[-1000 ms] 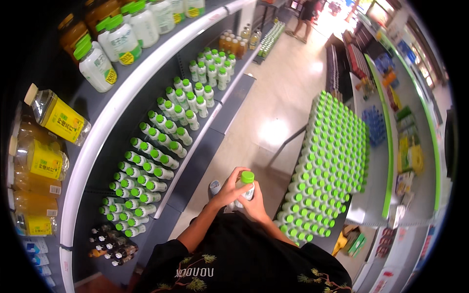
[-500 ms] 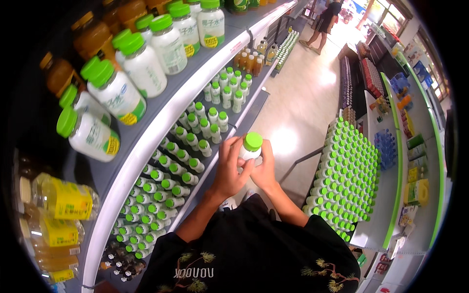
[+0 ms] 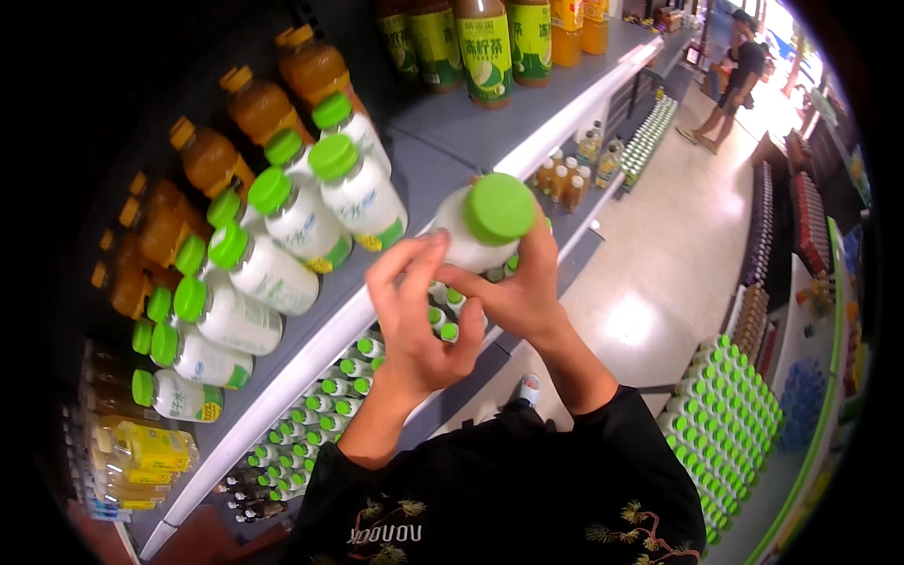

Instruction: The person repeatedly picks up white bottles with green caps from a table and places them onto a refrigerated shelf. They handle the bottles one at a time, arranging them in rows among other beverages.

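My right hand (image 3: 527, 292) holds a white plastic drink bottle (image 3: 463, 240) with a green cap, raised in front of the shelf edge. Its thumb lies across the lower body and its fingers wrap the far side, partly hidden. My left hand (image 3: 410, 311) is beside the bottle, fingers loosely bent and the thumb spread away from them. Its fingertips are at the bottle's left side; whether they touch is hard to tell. On the upper shelf (image 3: 433, 141) to the left stand matching white bottles (image 3: 292, 221) in rows.
Amber drink bottles (image 3: 259, 108) stand behind the white ones, and green-labelled bottles (image 3: 485, 52) are farther along. Below are more green-capped bottles (image 3: 325, 405). A large block of them (image 3: 725, 414) stands at right by the aisle floor (image 3: 640, 254). Another person (image 3: 734, 85) is far off.
The bottle and both hands have risen toward the upper shelf. My left hand has loosened from the bottle, leaving it in my right. The view has turned left.
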`<state>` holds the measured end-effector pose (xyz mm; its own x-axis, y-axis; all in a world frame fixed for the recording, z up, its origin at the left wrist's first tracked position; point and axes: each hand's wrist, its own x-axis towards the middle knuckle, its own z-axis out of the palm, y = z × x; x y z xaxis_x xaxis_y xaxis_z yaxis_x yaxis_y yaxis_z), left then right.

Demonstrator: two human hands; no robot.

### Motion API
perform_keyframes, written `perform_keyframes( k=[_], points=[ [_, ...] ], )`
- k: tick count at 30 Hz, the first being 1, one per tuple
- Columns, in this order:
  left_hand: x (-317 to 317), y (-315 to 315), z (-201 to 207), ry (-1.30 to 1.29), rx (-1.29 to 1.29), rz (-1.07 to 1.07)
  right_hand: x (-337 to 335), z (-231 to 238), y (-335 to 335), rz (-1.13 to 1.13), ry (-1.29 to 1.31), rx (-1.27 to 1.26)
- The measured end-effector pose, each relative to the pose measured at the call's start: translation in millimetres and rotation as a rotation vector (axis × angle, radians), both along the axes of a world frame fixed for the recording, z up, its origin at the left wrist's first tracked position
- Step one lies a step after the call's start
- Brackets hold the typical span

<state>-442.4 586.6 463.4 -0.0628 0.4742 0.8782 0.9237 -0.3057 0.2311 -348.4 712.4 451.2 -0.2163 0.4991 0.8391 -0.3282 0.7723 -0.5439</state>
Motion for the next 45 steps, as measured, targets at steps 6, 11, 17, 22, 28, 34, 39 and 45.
perform_keyframes(
  k=[6,11,17,22,28,34,39,45],
  points=[
    [-12,35,-1,-0.041,0.053,0.336,-54,36,47,0.196,-0.022,-0.024],
    [-12,52,-7,0.019,0.032,0.556,-72,39,80,0.277,-0.197,0.05],
    [-13,58,-12,0.077,0.014,0.731,-78,40,95,0.421,-0.338,0.038],
    [-6,67,-9,0.042,-0.066,0.827,-79,38,99,0.416,-0.402,0.078],
    [-11,70,-9,0.021,-0.061,0.796,-78,44,90,0.32,-0.397,0.023],
    [-8,73,-1,0.129,-0.18,0.881,-77,57,95,0.11,-0.477,0.097],
    [-4,75,6,0.089,-0.295,0.878,-96,68,107,0.123,-0.623,-0.013],
    [-6,75,6,0.075,-0.31,0.83,-109,58,113,0.224,-0.57,-0.043]
  ],
)
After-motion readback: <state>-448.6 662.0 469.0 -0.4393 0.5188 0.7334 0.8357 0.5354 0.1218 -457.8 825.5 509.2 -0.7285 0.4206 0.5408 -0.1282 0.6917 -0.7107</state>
